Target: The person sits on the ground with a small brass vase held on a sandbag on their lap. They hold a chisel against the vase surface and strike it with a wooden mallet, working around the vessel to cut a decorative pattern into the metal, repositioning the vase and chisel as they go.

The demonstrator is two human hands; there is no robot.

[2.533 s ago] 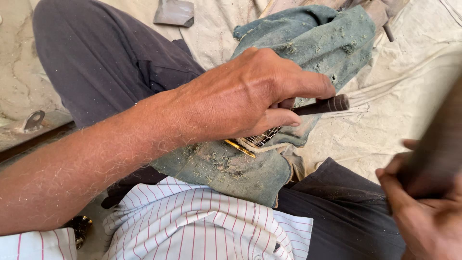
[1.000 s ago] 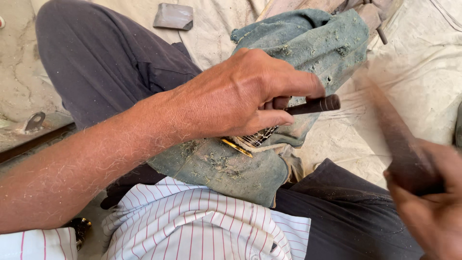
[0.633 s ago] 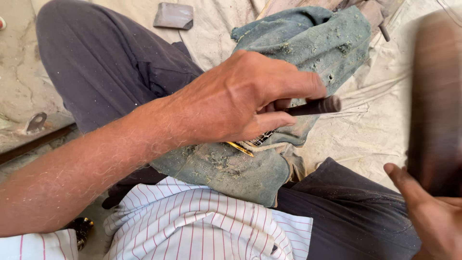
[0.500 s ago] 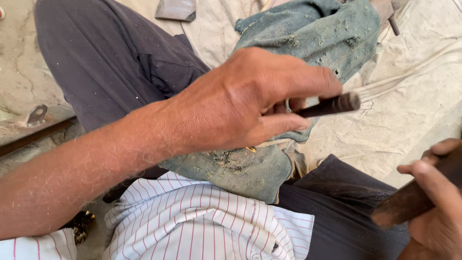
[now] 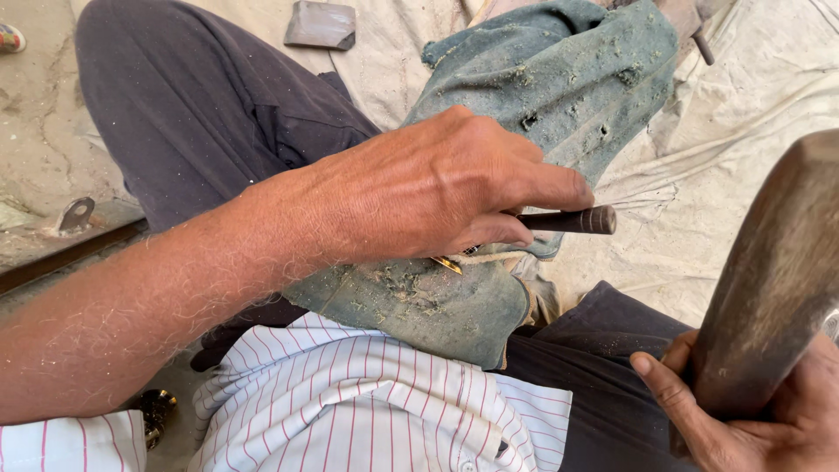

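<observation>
My left hand [image 5: 437, 188] is closed around a dark metal chisel [image 5: 572, 219] whose blunt end sticks out to the right past my fingers. Under the hand, a small brass-coloured workpiece [image 5: 447, 262] peeks out on a dusty green cloth [image 5: 542, 105] draped over my lap. My right hand [image 5: 752, 419] at the lower right grips a wooden mallet [image 5: 769, 280], raised and close to the camera, well apart from the chisel end.
My legs in dark trousers [image 5: 175, 105] are folded on a pale sheet [image 5: 725, 131]. A grey metal block [image 5: 322, 24] lies at the top. A small metal bracket [image 5: 74, 214] sits on the concrete floor at left. My striped shirt [image 5: 367, 402] fills the bottom.
The mallet in my right hand has swung down and come back up again on the right. My left hand has kept the chisel on the workpiece, shifting only slightly.
</observation>
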